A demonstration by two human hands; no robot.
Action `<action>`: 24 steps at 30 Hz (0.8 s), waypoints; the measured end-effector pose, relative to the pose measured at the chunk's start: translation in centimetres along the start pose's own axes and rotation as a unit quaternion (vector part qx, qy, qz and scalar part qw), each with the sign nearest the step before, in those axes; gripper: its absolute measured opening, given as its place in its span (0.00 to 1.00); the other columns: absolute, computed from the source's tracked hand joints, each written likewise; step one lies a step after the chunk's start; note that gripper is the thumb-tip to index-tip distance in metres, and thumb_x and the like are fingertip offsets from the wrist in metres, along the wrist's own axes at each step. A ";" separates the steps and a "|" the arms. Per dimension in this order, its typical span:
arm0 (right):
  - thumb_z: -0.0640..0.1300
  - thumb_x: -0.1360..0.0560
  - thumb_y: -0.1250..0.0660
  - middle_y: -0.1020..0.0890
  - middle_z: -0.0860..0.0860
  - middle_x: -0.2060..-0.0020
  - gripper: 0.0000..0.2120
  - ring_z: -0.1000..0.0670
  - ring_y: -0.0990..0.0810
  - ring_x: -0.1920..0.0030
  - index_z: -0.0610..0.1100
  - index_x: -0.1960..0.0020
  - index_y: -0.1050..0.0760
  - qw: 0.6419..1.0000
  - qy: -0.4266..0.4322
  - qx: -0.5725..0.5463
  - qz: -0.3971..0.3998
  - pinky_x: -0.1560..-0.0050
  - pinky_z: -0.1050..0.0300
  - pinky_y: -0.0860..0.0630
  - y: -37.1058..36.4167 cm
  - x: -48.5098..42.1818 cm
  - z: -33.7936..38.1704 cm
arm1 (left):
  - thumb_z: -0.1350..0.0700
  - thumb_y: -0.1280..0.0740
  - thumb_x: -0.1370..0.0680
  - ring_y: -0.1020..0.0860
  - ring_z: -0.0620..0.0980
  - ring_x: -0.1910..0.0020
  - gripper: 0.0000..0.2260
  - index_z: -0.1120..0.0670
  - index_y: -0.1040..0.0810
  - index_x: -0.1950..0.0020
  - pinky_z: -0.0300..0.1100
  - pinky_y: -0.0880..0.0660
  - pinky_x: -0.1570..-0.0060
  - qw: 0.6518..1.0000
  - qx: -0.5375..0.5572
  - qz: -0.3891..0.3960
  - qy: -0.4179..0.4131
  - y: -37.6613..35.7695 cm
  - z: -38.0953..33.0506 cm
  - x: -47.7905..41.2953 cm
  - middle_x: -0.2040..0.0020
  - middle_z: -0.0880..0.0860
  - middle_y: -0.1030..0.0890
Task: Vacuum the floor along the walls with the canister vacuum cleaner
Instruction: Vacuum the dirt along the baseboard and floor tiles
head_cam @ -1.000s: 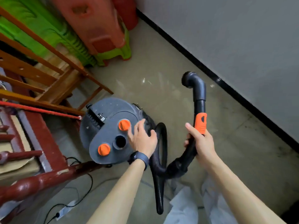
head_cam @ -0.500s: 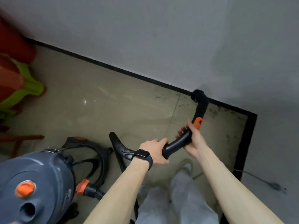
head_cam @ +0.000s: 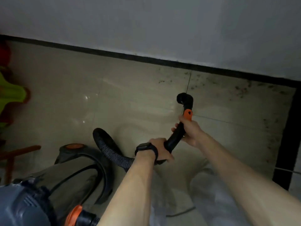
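The grey canister vacuum cleaner (head_cam: pixel 32 201) sat on the floor (head_cam: pixel 130 95) at the near left, close to the person. Its ribbed hose (head_cam: pixel 110 154) looped up to a black bent pipe (head_cam: pixel 174 141). The left hand (head_cam: pixel 161 149), with a dark watch (head_cam: pixel 146 148) on its wrist, curled round the pipe's low end. The right hand (head_cam: pixel 190 129) gripped it higher, just under an orange part (head_cam: pixel 188 114). The brush head (head_cam: pixel 184 99) was over the tiles, near dark specks (head_cam: pixel 241 92) by the black strip (head_cam: pixel 130 57) under the wall (head_cam: pixel 146 22).

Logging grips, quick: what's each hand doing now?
Left hand: holding the black handle, lower end.
Right hand: holding it too, higher up.
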State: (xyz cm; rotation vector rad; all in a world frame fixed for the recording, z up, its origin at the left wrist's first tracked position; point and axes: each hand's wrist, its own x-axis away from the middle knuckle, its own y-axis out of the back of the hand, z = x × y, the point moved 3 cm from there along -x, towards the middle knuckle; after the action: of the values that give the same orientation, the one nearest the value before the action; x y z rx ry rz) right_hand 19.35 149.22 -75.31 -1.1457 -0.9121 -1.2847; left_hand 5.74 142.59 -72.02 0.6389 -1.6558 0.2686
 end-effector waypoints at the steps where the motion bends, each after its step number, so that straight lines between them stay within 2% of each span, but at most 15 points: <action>1: 0.51 0.16 0.34 0.20 0.47 0.58 0.11 0.47 0.16 0.62 0.44 0.43 0.27 0.999 0.003 0.031 0.007 0.56 0.47 0.19 -1.1 -1.9 -0.7 | 0.40 0.25 0.37 0.20 0.51 0.57 0.24 0.47 0.25 0.46 0.46 0.20 0.55 1.000 -0.014 0.024 0.013 0.0 1.2 -1.6 0.54 0.50 0.19; 4: 0.53 0.16 0.35 0.20 0.47 0.58 0.13 0.50 0.15 0.67 0.44 0.40 0.27 0.991 0.024 0.130 0.034 0.59 0.50 0.20 -5.2 -7.6 -3.6 | 0.38 0.24 0.41 0.19 0.52 0.58 0.32 0.50 0.23 0.42 0.49 0.19 0.53 0.995 -0.032 0.080 0.056 0.1 5.3 -6.2 0.54 0.51 0.18; 8: 0.53 0.16 0.36 0.19 0.45 0.58 0.18 0.49 0.16 0.71 0.39 0.36 0.32 0.956 0.084 0.278 0.049 0.62 0.51 0.17 -11.7 -14.7 -7.6 | 0.38 0.21 0.46 0.18 0.52 0.53 0.40 0.52 0.24 0.37 0.49 0.19 0.49 0.985 0.072 0.124 0.092 -0.9 12.6 -11.9 0.48 0.51 0.17; 10: 0.53 0.16 0.38 0.20 0.45 0.58 0.18 0.50 0.16 0.72 0.39 0.38 0.35 0.925 0.122 0.354 0.070 0.65 0.53 0.18 -14.6 -17.1 -9.7 | 0.40 0.19 0.45 0.17 0.50 0.54 0.39 0.53 0.23 0.38 0.47 0.19 0.49 0.979 0.129 0.125 0.101 -2.2 16.0 -14.1 0.48 0.51 0.17; 14: 0.53 0.15 0.40 0.20 0.47 0.62 0.17 0.50 0.17 0.72 0.40 0.38 0.37 0.871 0.202 0.441 0.082 0.75 0.60 0.25 -19.6 -20.5 -13.3 | 0.38 0.22 0.40 0.20 0.51 0.52 0.32 0.50 0.23 0.41 0.45 0.20 0.52 0.982 0.157 0.043 0.097 -3.8 22.1 -17.5 0.49 0.49 0.18; 17: 0.53 0.15 0.40 0.19 0.48 0.64 0.17 0.47 0.15 0.70 0.40 0.39 0.38 0.831 0.230 0.495 0.108 0.69 0.52 0.19 -22.2 -22.0 -15.7 | 0.37 0.23 0.40 0.21 0.48 0.55 0.31 0.48 0.22 0.42 0.42 0.24 0.60 0.981 0.165 0.033 0.099 -4.9 25.7 -19.3 0.52 0.47 0.19; 20: 0.54 0.15 0.40 0.18 0.47 0.64 0.16 0.43 0.14 0.66 0.42 0.41 0.38 0.809 0.241 0.519 0.135 0.61 0.44 0.16 -23.6 -22.8 -17.6 | 0.35 0.24 0.45 0.21 0.46 0.59 0.29 0.46 0.22 0.48 0.40 0.24 0.65 0.978 0.173 0.015 0.116 -6.1 27.7 -20.4 0.55 0.46 0.19; 22: 0.55 0.15 0.40 0.19 0.48 0.65 0.16 0.45 0.14 0.67 0.42 0.41 0.37 0.810 0.254 0.515 0.120 0.62 0.45 0.16 -23.3 -23.3 -18.2 | 0.35 0.24 0.45 0.20 0.47 0.58 0.29 0.46 0.22 0.49 0.42 0.22 0.62 0.981 0.152 0.004 0.118 -6.3 27.9 -21.0 0.55 0.47 0.19; 24: 0.56 0.16 0.39 0.18 0.49 0.65 0.17 0.46 0.14 0.67 0.42 0.40 0.36 0.836 0.266 0.475 0.072 0.61 0.45 0.16 -21.7 -24.2 -18.0 | 0.36 0.24 0.43 0.19 0.50 0.55 0.31 0.48 0.22 0.45 0.45 0.19 0.54 0.989 0.105 -0.005 0.108 -5.6 27.2 -21.6 0.52 0.48 0.18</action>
State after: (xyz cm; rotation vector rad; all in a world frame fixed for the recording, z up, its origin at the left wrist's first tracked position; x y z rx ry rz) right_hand -6.39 139.01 -100.02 -0.0472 -0.8417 -0.7609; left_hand -12.49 129.52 -99.17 0.7479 -1.4260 0.4932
